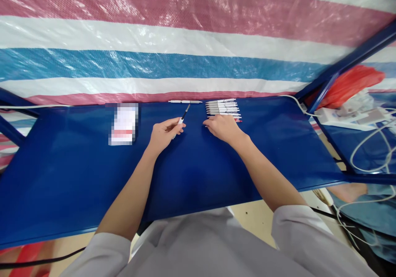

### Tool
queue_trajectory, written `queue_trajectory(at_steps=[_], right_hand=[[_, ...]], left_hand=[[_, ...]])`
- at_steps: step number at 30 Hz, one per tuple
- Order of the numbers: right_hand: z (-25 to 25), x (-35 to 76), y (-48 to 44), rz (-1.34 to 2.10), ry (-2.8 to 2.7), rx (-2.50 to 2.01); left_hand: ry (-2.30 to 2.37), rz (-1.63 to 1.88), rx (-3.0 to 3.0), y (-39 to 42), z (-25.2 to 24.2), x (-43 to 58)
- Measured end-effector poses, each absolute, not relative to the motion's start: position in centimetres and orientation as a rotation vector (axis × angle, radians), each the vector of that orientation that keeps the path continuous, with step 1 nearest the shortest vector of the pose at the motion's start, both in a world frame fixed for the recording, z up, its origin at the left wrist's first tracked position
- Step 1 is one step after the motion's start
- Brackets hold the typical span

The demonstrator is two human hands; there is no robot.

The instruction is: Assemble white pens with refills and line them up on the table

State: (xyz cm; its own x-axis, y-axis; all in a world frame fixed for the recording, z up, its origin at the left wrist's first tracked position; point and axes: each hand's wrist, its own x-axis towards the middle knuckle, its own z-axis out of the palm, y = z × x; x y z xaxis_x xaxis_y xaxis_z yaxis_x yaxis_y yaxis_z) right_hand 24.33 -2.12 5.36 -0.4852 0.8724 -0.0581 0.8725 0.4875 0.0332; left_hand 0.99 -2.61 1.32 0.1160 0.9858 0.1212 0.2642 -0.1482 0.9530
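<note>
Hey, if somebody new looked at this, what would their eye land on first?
Probably the red, white and blue striped plastic sheet stretched across the back, behind the blue table. Next might come the row of white pens just beyond the right hand, and the white pen barrel, a dark refill sticking out, in the left hand.

i pinch with my left hand [168,132]; to its right, my right hand [223,127] curls palm-down, each forearm [134,184] slanting out behind.

From here I count two hands [162,134] mid-frame, one held pen [185,113], one loose pen [185,102] above, at least six bunched pens [221,106] right of centre.
</note>
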Motion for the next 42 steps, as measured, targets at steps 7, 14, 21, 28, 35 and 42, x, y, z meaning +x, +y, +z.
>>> queue_trajectory(at_steps=[7, 14, 21, 28, 35, 42], right_hand=[[5.0, 24.0, -1.4, -0.542, 3.011, 1.692], [2.5, 22.1, -0.5, -2.407, 2.557, 2.197], [1.0, 19.5, -1.0, -3.276, 1.843, 2.311], [0.7, 19.4, -0.5, -3.409, 1.637, 2.392], [1.4, 18.2, 0.5, -3.585, 1.436, 2.543], [1.4, 17.9, 0.8, -3.524, 1.284, 2.839]], left_hand=[[1.270, 1.086, 1.538, -2.6, 1.2, 0.5], [1.274, 1.102, 1.535, -2.7, 1.8, 0.2], [1.289, 1.101, 1.592, -2.4, 1.2, -0.2], [1.319, 1.093, 1.777, -2.5, 1.1, -0.3], [1.308, 1.111, 1.921, -2.6, 1.4, -0.3], [1.299, 1.101, 1.993, -2.4, 1.2, -0.9]])
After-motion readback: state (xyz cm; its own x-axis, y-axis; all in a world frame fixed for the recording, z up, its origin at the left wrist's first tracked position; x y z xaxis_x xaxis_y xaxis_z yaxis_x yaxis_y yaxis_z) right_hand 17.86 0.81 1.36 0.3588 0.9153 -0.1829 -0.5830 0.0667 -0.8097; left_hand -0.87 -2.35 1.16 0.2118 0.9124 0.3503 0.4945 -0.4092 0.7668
